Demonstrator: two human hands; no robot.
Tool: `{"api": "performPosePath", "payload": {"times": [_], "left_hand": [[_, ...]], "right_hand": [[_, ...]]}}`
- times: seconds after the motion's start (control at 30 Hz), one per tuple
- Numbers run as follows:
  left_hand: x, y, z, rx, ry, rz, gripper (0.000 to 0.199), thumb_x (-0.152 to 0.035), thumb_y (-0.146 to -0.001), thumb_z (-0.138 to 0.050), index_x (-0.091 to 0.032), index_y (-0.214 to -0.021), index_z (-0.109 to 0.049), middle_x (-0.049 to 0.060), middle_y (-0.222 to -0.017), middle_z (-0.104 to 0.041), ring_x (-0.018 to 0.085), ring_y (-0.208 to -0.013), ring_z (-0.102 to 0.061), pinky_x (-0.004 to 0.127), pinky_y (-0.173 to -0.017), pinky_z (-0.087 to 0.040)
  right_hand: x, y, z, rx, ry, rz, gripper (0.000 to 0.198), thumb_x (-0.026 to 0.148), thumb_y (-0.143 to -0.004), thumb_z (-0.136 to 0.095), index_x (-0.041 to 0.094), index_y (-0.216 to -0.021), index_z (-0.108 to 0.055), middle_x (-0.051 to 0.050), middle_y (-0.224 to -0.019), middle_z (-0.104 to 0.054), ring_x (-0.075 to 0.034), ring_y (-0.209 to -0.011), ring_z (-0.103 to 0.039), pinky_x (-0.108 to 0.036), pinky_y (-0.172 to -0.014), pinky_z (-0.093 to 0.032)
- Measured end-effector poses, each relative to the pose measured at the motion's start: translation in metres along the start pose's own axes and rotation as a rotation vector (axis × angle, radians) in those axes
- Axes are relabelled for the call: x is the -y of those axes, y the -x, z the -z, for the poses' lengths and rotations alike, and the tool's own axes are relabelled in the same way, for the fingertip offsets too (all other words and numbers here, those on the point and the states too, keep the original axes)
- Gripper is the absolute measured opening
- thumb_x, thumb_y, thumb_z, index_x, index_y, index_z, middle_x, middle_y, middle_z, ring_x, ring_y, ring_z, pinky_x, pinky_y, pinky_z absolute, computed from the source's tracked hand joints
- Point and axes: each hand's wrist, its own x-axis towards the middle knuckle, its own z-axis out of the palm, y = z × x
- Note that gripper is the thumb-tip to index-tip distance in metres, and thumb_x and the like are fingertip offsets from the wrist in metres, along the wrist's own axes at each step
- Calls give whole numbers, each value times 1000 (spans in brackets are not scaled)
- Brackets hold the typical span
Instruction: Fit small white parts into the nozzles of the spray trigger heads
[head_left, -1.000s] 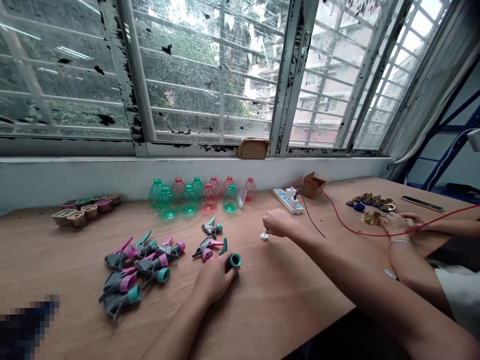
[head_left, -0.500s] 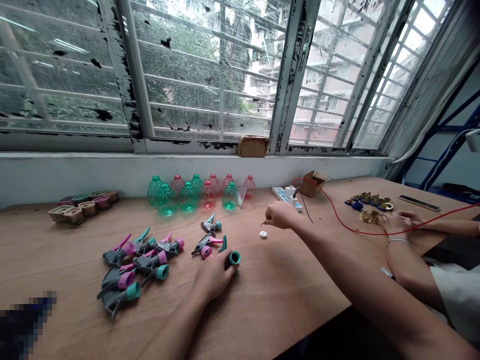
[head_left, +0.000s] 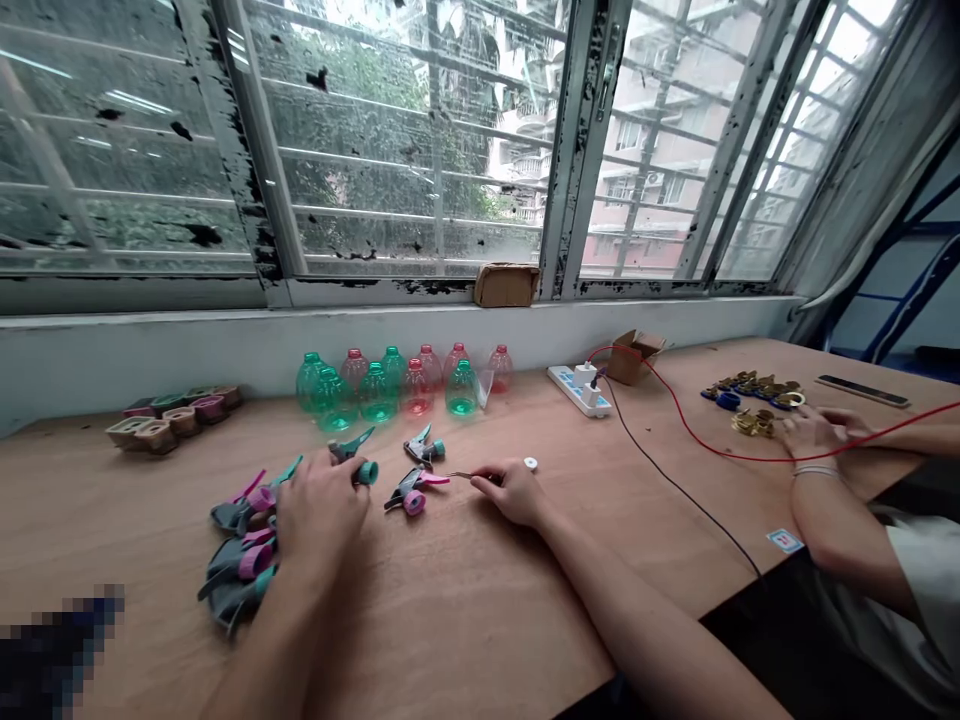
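Note:
My left hand (head_left: 322,515) is closed around a grey trigger spray head (head_left: 366,472) with a teal collar and lever, above the right side of a cluster of similar spray heads (head_left: 232,580) with pink or teal collars. The hand hides part of that cluster. My right hand (head_left: 514,490) grips thin metal tweezers (head_left: 465,475), their tip pointing left, close to a pink-levered spray head (head_left: 411,492). Behind that one lies a teal-collared spray head (head_left: 424,447). A small white disc (head_left: 531,464) rests on the table just beyond my right hand.
Several green and red clear bottles (head_left: 376,395) stand along the wall. At the left are small trays (head_left: 176,422). A power strip (head_left: 581,392), cables and a cardboard box (head_left: 631,360) lie at the back right. Another person's hands (head_left: 814,430) work near gold parts (head_left: 754,422).
My left hand has moved left with the spray head, over to the cluster. My right hand has come left and down from above the white disc, bringing the tweezers near the pink-levered spray head.

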Motion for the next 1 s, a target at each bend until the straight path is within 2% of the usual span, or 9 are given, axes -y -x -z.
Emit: {"api": "performPosePath", "payload": {"times": [0.13, 0.23, 0.33, 0.4, 0.47, 0.7, 0.77, 0.9, 1.0], "left_hand": [[15, -1, -10, 72, -42, 150, 38, -18, -80, -44, -25, -108, -69, 16, -107, -55, 36, -99, -48, 46, -77, -38], [10, 2, -14, -3, -7, 107, 40, -21, -82, -42, -23, -115, -65, 17, -115, -53, 37, -103, -45, 49, -82, -38], [-5, 4, -15, 4, 145, -177, 43, -14, -80, -44, -24, -117, -63, 12, -121, -53, 31, -108, -46, 43, -91, -37], [-16, 7, -18, 131, 285, -398, 48, -7, -77, -45, -28, -116, -63, 6, -122, -56, 26, -111, -48, 36, -95, -36], [-25, 11, -22, 245, 391, -490, 51, -5, -78, -43, -32, -117, -61, 1, -125, -57, 21, -112, -50, 31, -95, -37], [-38, 24, -25, 322, 434, -415, 50, -10, -84, -38, -38, -121, -57, -5, -133, -54, 20, -110, -56, 27, -84, -42], [-40, 27, -23, 330, 439, -424, 43, -14, -82, -44, -35, -116, -59, -2, -126, -59, 20, -104, -59, 27, -80, -42], [-47, 31, -24, 343, 498, -401, 21, -18, -77, -53, -25, -95, -61, 1, -95, -67, 20, -89, -61, 25, -72, -41], [-50, 33, -28, 325, 516, -376, 21, -18, -79, -51, -23, -98, -58, 3, -97, -67, 21, -91, -61, 26, -74, -41]], "right_hand": [[-3, 3, 8, 32, 21, -14, 22, 34, -83, -58, 20, -91, -74, -3, -83, -73, -15, -69, -62, -24, -63, -45], [-2, 6, 9, 43, 14, -61, 24, 36, -83, -58, 20, -93, -74, -3, -80, -73, -14, -65, -60, -23, -61, -44], [-1, 9, 10, 41, 6, -81, 25, 36, -83, -58, 20, -92, -74, -3, -76, -72, -14, -63, -59, -23, -59, -43], [-1, 9, 11, 34, 9, -98, 25, 36, -83, -57, 19, -92, -74, -3, -76, -72, -14, -64, -59, -23, -58, -43], [0, 10, 11, 21, 3, -118, 26, 37, -83, -57, 19, -93, -74, -3, -77, -72, -15, -65, -60, -24, -59, -45], [-2, 10, 11, -32, -55, -112, 27, 35, -82, -57, 17, -95, -73, -5, -80, -73, -16, -68, -62, -25, -62, -47], [-2, 10, 10, -23, -53, -90, 27, 35, -82, -57, 18, -95, -73, -4, -77, -72, -15, -64, -61, -24, -58, -46], [0, 12, 12, 11, -51, -24, 26, 35, -82, -58, 18, -94, -74, -5, -80, -73, -14, -62, -60, -23, -56, -44], [2, 13, 14, 56, -17, 11, 24, 34, -82, -59, 18, -90, -75, -5, -80, -73, -14, -65, -61, -23, -58, -44]]}}
